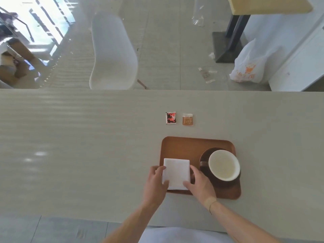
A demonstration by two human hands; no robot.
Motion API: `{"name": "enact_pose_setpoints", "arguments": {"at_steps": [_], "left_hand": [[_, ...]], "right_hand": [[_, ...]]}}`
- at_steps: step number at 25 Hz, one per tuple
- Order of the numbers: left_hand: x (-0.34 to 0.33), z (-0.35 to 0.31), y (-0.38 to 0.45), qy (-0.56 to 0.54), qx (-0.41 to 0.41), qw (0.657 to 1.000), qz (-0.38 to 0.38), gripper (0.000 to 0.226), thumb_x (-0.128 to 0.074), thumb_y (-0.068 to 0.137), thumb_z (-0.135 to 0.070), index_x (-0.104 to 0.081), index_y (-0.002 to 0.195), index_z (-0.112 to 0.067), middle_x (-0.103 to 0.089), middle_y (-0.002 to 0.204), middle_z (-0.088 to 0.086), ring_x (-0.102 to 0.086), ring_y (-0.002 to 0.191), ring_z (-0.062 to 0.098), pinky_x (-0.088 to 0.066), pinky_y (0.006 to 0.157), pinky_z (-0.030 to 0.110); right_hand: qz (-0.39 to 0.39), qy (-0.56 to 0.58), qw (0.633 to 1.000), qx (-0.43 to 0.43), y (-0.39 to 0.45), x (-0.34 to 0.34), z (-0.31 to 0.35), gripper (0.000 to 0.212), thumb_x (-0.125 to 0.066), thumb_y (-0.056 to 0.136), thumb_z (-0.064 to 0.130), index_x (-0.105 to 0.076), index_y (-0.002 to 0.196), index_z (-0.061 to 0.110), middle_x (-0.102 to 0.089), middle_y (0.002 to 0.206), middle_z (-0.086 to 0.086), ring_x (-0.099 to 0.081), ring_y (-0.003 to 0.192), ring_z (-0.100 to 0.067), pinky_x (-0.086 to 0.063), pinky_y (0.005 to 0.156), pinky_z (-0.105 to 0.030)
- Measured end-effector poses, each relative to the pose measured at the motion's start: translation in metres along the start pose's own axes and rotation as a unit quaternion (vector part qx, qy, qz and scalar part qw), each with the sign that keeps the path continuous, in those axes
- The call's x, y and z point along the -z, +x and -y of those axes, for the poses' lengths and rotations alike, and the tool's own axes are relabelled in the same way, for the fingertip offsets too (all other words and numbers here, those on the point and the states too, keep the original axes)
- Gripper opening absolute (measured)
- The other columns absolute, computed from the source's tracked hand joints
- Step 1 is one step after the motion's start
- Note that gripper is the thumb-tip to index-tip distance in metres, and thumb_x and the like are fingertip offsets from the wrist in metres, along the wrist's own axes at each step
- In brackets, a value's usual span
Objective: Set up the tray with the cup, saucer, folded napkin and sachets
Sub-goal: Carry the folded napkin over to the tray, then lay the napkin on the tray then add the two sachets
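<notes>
A brown tray (pixel 185 146) lies on the pale table. On its right side a cream cup (pixel 224 165) stands on a dark saucer (pixel 226 184). A folded white napkin (pixel 177 172) lies on the tray's left part. My left hand (pixel 155 183) holds the napkin's left edge, thumb on top. My right hand (pixel 199 184) holds its right edge and near corner. Two sachets lie on the table beyond the tray: a red and black sachet (pixel 170 118) and a tan sachet (pixel 187 119).
The table (pixel 78 146) stretches wide to the left. Behind its far edge stands a white chair (pixel 113 53). A white plastic bag (pixel 250 65) and a dark table base (pixel 228 46) are on the floor at the back right.
</notes>
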State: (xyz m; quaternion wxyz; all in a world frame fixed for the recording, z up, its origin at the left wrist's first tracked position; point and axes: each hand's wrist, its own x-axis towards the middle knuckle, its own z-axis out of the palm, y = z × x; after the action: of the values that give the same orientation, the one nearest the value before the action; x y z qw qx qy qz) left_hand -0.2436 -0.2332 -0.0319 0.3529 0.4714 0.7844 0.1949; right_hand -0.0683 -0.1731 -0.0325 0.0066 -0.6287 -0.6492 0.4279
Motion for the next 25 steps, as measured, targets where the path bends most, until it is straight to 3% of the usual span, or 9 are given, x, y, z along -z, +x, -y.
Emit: {"name": "enact_pose_setpoints", "arguments": {"at_steps": [5,10,17,22,25], "left_hand": [[0.008,0.015,-0.001,0.168,-0.091,0.982,0.009,0.047,-0.059,0.089,-0.037,-0.049,0.135,-0.032,-0.055,0.127,-0.012,-0.047,0.118,0.015,-0.038,0.093,0.029],[0.015,0.02,0.003,0.234,-0.178,0.956,-0.002,0.045,-0.075,0.078,-0.038,-0.064,0.119,-0.024,-0.064,0.114,-0.002,-0.06,0.104,0.025,-0.05,0.079,0.036],[0.019,0.024,0.014,0.2,-0.15,0.968,0.022,0.047,-0.066,0.082,-0.044,-0.056,0.125,-0.029,-0.049,0.124,-0.004,-0.05,0.113,0.019,-0.043,0.091,0.03],[0.029,0.02,0.034,0.144,-0.15,0.977,0.039,0.034,-0.066,0.083,-0.042,-0.063,0.114,-0.029,-0.054,0.113,-0.01,-0.053,0.108,0.013,-0.041,0.091,0.03],[0.047,0.007,0.062,0.073,-0.137,0.987,0.038,0.026,-0.073,0.081,-0.033,-0.067,0.105,-0.027,-0.057,0.102,-0.01,-0.059,0.099,0.016,-0.047,0.087,0.036]], "right_hand": [[0.007,-0.046,0.999,0.0,-0.005,-0.004,-0.006,0.073,-0.062,0.086,0.047,-0.03,0.148,0.026,-0.059,0.13,0.003,-0.058,0.115,-0.018,-0.051,0.088,-0.032],[-0.022,-0.086,0.996,0.021,-0.008,-0.008,-0.005,0.069,-0.059,0.088,0.046,-0.031,0.148,0.025,-0.056,0.134,0.004,-0.057,0.117,-0.018,-0.049,0.086,-0.032],[-0.013,-0.226,0.974,0.02,-0.011,-0.002,0.008,0.066,-0.045,0.093,0.053,-0.026,0.148,0.022,-0.056,0.128,0.0,-0.063,0.107,-0.023,-0.05,0.077,-0.033],[-0.05,-0.303,0.949,0.071,-0.022,0.011,0.038,0.04,-0.044,0.094,0.049,-0.052,0.123,0.021,-0.063,0.104,0.001,-0.063,0.094,-0.021,-0.05,0.069,-0.033],[-0.073,-0.28,0.949,0.128,-0.008,0.035,0.062,0.034,-0.045,0.093,0.047,-0.056,0.117,0.027,-0.065,0.103,0.003,-0.064,0.095,-0.022,-0.05,0.069,-0.033]]}}
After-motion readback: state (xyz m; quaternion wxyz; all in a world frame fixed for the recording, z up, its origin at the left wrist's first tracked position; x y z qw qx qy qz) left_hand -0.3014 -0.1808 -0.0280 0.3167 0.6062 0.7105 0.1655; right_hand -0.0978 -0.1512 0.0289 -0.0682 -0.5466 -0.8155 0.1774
